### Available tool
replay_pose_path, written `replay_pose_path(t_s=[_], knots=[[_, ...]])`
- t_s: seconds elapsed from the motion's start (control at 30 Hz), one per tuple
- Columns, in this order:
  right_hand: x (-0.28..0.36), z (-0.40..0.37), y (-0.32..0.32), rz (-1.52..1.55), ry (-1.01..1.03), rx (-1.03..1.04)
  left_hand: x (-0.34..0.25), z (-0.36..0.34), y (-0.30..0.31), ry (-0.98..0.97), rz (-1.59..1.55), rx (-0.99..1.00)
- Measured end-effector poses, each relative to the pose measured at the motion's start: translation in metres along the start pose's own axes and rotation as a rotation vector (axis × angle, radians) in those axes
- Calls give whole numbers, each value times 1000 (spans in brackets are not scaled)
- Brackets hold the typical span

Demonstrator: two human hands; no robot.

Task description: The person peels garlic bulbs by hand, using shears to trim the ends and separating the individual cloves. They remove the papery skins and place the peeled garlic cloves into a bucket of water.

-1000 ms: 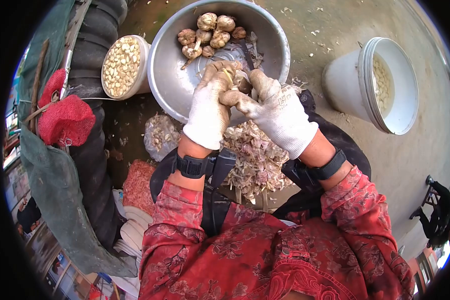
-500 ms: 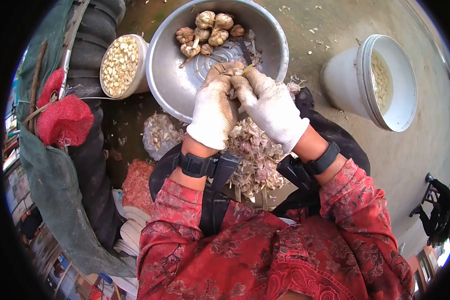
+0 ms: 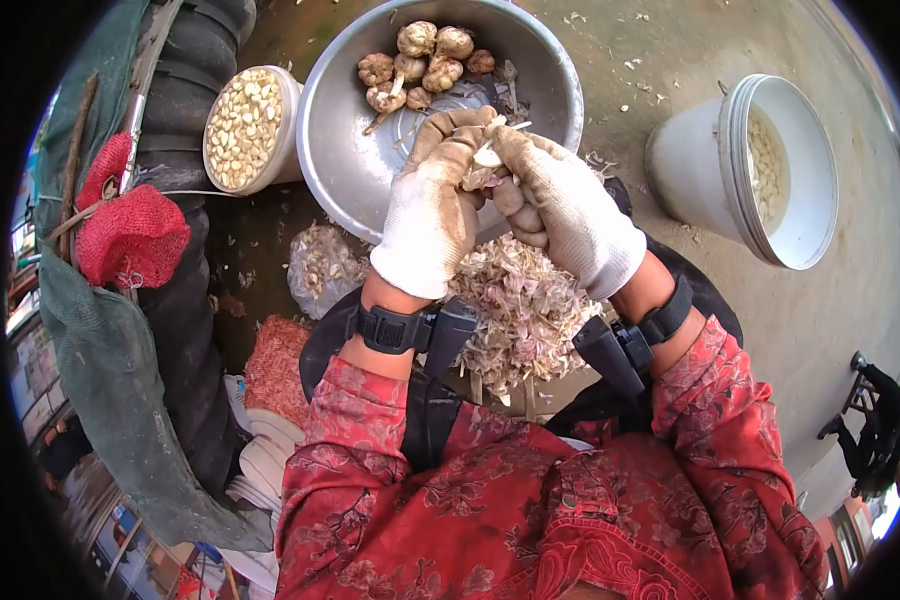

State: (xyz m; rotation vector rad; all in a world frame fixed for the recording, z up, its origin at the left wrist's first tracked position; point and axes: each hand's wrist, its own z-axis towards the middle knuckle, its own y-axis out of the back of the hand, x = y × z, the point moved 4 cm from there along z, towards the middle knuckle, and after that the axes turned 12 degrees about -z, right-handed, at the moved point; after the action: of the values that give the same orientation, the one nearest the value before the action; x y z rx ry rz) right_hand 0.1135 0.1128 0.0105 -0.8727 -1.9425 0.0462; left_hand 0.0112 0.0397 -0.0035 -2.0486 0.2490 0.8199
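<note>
Both hands wear white knit gloves with brown-stained fingers and meet over the near edge of a metal basin (image 3: 345, 180). My left hand (image 3: 432, 195) is closed on a piece of garlic (image 3: 486, 158) with pale cloves and some pinkish skin. My right hand (image 3: 560, 195) pinches at the same garlic from the right, its fingers curled. Several whole garlic bulbs (image 3: 442, 75) lie in the far part of the basin. Below the hands is a large heap of garlic skins (image 3: 520, 310).
A tub of peeled cloves (image 3: 242, 130) stands left of the basin. A white bucket (image 3: 695, 165) with cloves is at the right. A clear plastic bag (image 3: 320, 270), red netting (image 3: 135, 238) and black ribbed tubing (image 3: 195, 340) are at the left. Another person (image 3: 882, 430) sits at far right.
My right hand has shifted slightly right and turned, opening a gap between the hands. White clove surfaces and pinkish skin now show between the fingers.
</note>
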Motion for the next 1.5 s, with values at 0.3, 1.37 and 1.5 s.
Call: replay_pose_path(t_s=[0.3, 1.37, 1.5], knots=[[-7, 8, 7, 452, -125, 89, -9, -5, -11, 46, 179, 124], [19, 5, 12, -950, 384, -334, -2, -9, -14, -353, 1546, 111], [25, 5, 9, -941, 526, -338, -3, -8, -9, -315, 1350, 152]])
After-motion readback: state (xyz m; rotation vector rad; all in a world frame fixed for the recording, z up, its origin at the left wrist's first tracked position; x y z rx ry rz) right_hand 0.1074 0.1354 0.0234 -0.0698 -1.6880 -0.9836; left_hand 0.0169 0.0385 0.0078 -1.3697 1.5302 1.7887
